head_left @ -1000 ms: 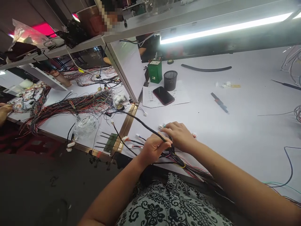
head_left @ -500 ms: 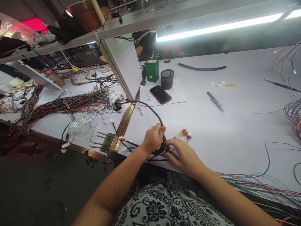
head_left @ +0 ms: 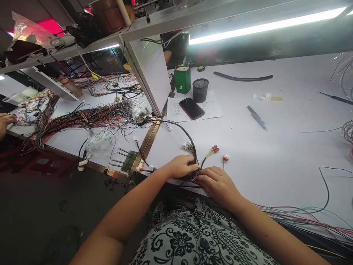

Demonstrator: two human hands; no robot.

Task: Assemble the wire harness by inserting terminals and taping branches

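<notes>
A black wire harness (head_left: pixel 186 133) arcs from the table divider down to the front edge of the white table. My left hand (head_left: pixel 183 166) is closed around its thick black bundle. Close beside it, my right hand (head_left: pixel 216 180) has its fingers curled onto the wires of the same harness. Branches spread from the grip: a red connector (head_left: pixel 215 148) on yellow and black wires, a small red-and-white connector (head_left: pixel 226 158), and white connectors (head_left: pixel 186 146) beyond my left hand. What lies between my fingertips is partly hidden.
Behind the hands are a phone (head_left: pixel 192 108) on a paper sheet, a black mesh cup (head_left: pixel 200 91) and a green box (head_left: pixel 182 80). Loose wires (head_left: pixel 303 217) lie at right. Left of the divider sit a wire bundle (head_left: pixel 91 117) and a green pin board (head_left: pixel 129 161). Another person's hand (head_left: pixel 5 121) shows far left.
My left hand has turned and lowered on the bundle, uncovering the white connectors. My right fingers have drawn together onto the wires. Another person's hand has appeared at far left.
</notes>
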